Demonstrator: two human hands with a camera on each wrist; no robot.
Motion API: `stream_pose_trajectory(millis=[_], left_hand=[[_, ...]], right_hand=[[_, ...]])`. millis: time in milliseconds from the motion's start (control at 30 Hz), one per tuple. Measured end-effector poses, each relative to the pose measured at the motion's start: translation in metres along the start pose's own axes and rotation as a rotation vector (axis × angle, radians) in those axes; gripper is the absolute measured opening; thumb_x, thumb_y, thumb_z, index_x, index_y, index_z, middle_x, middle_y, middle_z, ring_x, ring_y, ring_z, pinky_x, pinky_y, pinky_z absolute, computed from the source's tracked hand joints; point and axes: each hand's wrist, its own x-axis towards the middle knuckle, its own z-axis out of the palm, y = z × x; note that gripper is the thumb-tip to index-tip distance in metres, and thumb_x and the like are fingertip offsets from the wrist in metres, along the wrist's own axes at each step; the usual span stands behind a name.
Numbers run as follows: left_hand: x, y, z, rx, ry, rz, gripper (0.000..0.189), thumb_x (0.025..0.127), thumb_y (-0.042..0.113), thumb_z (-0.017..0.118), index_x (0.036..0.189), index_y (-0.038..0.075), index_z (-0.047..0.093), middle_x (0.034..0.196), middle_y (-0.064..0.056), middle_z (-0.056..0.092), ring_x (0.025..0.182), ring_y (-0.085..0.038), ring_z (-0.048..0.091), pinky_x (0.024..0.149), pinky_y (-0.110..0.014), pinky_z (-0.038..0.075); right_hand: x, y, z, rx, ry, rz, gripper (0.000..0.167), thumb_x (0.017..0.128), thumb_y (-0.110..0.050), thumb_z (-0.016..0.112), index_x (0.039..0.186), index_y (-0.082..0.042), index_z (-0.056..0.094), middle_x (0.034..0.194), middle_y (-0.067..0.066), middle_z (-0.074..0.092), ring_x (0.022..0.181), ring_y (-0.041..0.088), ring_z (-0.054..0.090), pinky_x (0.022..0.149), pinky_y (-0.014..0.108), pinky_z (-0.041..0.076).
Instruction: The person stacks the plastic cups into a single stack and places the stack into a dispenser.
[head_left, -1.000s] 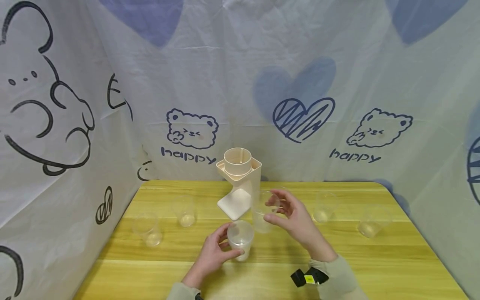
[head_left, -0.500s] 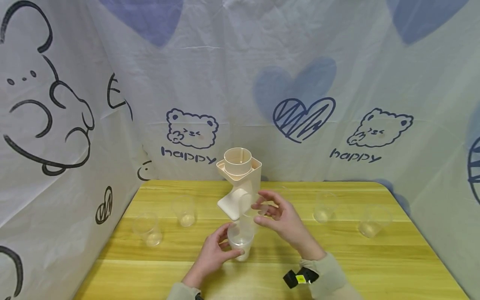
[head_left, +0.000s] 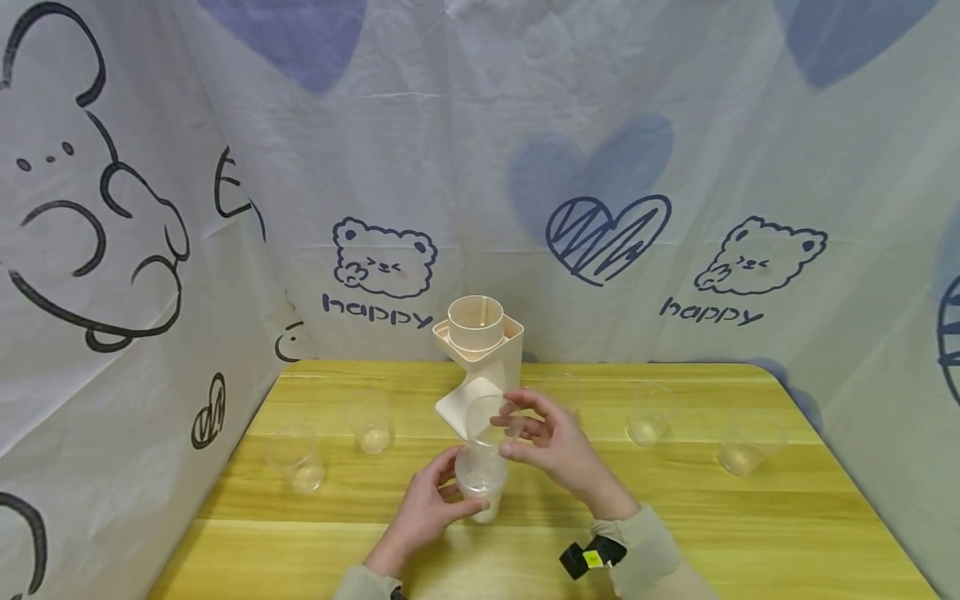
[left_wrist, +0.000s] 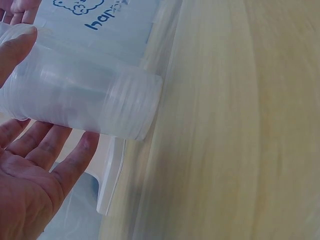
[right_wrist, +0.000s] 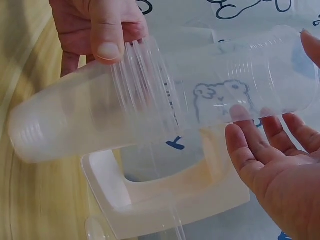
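Note:
My left hand (head_left: 427,508) grips a stack of nested clear plastic cups (right_wrist: 65,115) that stands upright on the table, thumb on one side and fingers on the other. Several rims ring the top of the stack in the right wrist view. Above it, my right hand (head_left: 558,454) holds a single clear plastic cup (right_wrist: 235,75) near its rim, between thumb and fingers. The lower end of this cup is at the mouth of the stack and overlaps the rims there. Both cups and stack look see-through, with ridges along their walls.
Just behind the hands stands a cream plastic stand (head_left: 510,358) with a round holder on top and a flat foot. Single clear cups stand on the wooden table (head_left: 750,542), such as one cup (head_left: 367,429) at left and another cup (head_left: 651,417) at right. Printed cloth hangs behind.
My right hand has moved left with the single cup, from beside the stand to over the stack, and the cup has come down to the stack's mouth. My left hand stays put.

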Motion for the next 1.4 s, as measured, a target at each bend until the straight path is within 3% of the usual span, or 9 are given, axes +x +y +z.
stream_pose_trajectory(millis=[267,500,767,1000,1400], left_hand=[[-0.001,0.002,0.0,-0.004,-0.012,0.0,0.073,0.078,0.01,0.084,0.14,0.001,0.047,0.132,-0.019,0.057,0.121,-0.034,0.054,0.096,-0.038,0.051],[-0.001,0.0,-0.001,0.009,-0.018,-0.013,0.074,0.078,0.012,0.084,0.141,0.003,0.047,0.133,-0.018,0.056,0.122,-0.035,0.053,0.097,-0.039,0.05],[-0.001,-0.001,-0.001,0.016,-0.013,-0.03,0.074,0.077,0.014,0.085,0.141,0.005,0.048,0.133,-0.016,0.056,0.123,-0.034,0.053,0.097,-0.036,0.05],[-0.002,-0.001,-0.001,0.022,-0.01,-0.008,0.073,0.078,0.013,0.084,0.14,0.002,0.047,0.131,-0.018,0.057,0.121,-0.035,0.054,0.097,-0.038,0.051],[-0.001,-0.001,-0.002,0.004,-0.014,-0.025,0.074,0.077,0.011,0.085,0.141,0.003,0.047,0.132,-0.018,0.056,0.121,-0.035,0.053,0.097,-0.035,0.05]], right_hand=[[-0.001,0.006,0.002,-0.006,-0.032,0.024,0.062,0.085,-0.001,0.075,0.137,0.007,0.043,0.126,0.028,0.047,0.122,0.043,0.052,0.095,0.043,0.052],[-0.002,0.016,0.001,-0.092,-0.044,0.035,0.063,0.084,-0.003,0.076,0.137,0.008,0.044,0.128,0.026,0.052,0.12,0.038,0.055,0.103,0.05,0.044],[-0.003,0.025,0.001,-0.148,-0.046,0.074,0.062,0.083,-0.005,0.078,0.136,0.005,0.048,0.129,0.019,0.057,0.122,0.035,0.053,0.101,0.053,0.042],[-0.005,0.034,0.001,-0.197,-0.058,0.111,0.062,0.083,-0.006,0.078,0.136,0.005,0.048,0.131,0.016,0.057,0.123,0.033,0.051,0.101,0.05,0.044],[-0.005,0.046,0.0,-0.248,-0.082,0.126,0.062,0.082,-0.009,0.08,0.135,0.003,0.051,0.132,0.018,0.055,0.121,0.034,0.049,0.099,0.053,0.045]])
